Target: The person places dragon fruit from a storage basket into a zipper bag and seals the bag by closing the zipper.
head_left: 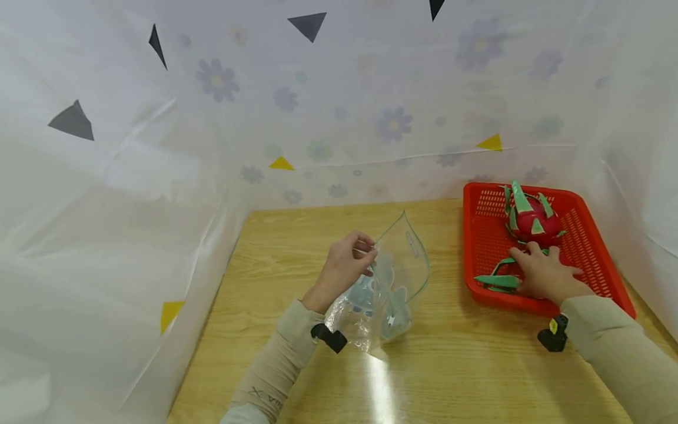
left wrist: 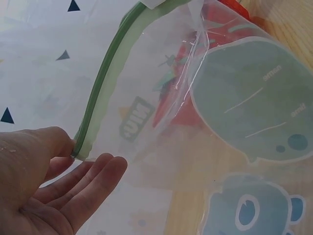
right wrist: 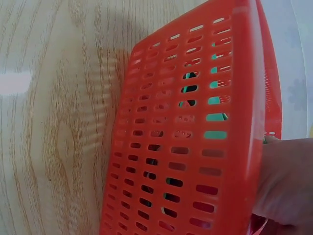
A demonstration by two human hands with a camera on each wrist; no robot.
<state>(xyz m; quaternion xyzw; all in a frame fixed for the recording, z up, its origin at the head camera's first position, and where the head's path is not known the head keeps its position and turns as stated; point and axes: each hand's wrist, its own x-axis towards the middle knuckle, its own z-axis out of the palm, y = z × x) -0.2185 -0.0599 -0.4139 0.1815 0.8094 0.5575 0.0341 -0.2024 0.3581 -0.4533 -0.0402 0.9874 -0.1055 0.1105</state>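
My left hand (head_left: 346, 265) pinches the edge of a clear zip bag (head_left: 408, 253) at one end of its green seal strip (left wrist: 100, 81). The bag's mouth gapes upward, and its lower part rests on the table. Blue cartoon prints (left wrist: 252, 208) show on the plastic. In the head view, my right hand (head_left: 551, 277) is down inside a red basket (head_left: 588, 212), fingers spread and bent over a dragon fruit with green leaf tips (head_left: 500, 281); the hand hides most of that fruit. Behind it in the basket lies another dragon fruit (head_left: 537, 224), pink-red with green scales.
The basket with slotted walls (right wrist: 171, 142) stands at the right of the wooden table (head_left: 275, 253). White sheeting (head_left: 339, 106) with flower prints and triangles encloses the back and sides.
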